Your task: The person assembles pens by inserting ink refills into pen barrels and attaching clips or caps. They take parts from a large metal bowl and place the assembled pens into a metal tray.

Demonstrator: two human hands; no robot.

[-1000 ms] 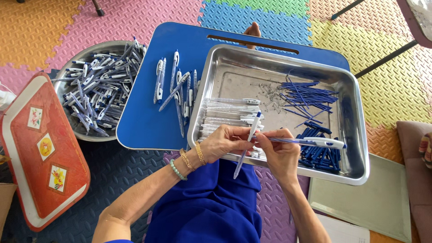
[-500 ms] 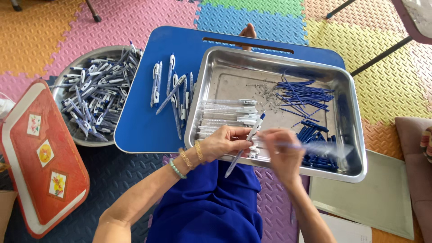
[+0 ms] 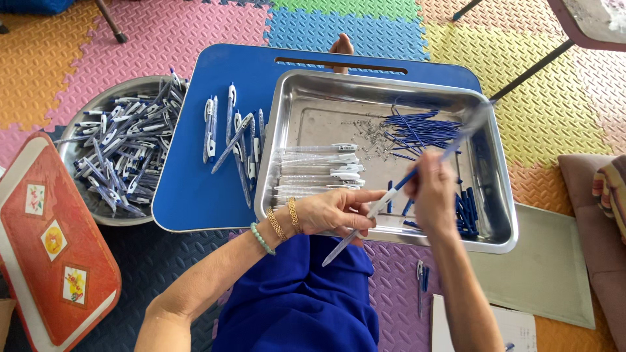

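Note:
My left hand [image 3: 334, 212] holds a white and blue pen [image 3: 365, 218] slanted over the near rim of a steel tray [image 3: 332, 98]. My right hand [image 3: 432, 194] is raised just right of it, gripping a blurred pen part [image 3: 466, 130] that points up and right. Inside the tray lie clear pen barrels [image 3: 316, 169], thin blue refills [image 3: 417, 129], small springs [image 3: 372, 137] and blue end pieces [image 3: 466, 215].
The tray rests on a blue lap table [image 3: 195, 189] with several finished pens [image 3: 238, 140]. A round metal bowl [image 3: 75, 146] full of pens stands at left, beside a red tray [image 3: 39, 261]. A pen [image 3: 420, 277] lies on the foam mat floor.
My right hand has drawn the pen part away from the left hand's pen, swinging it up and to the right. The left hand stays in place.

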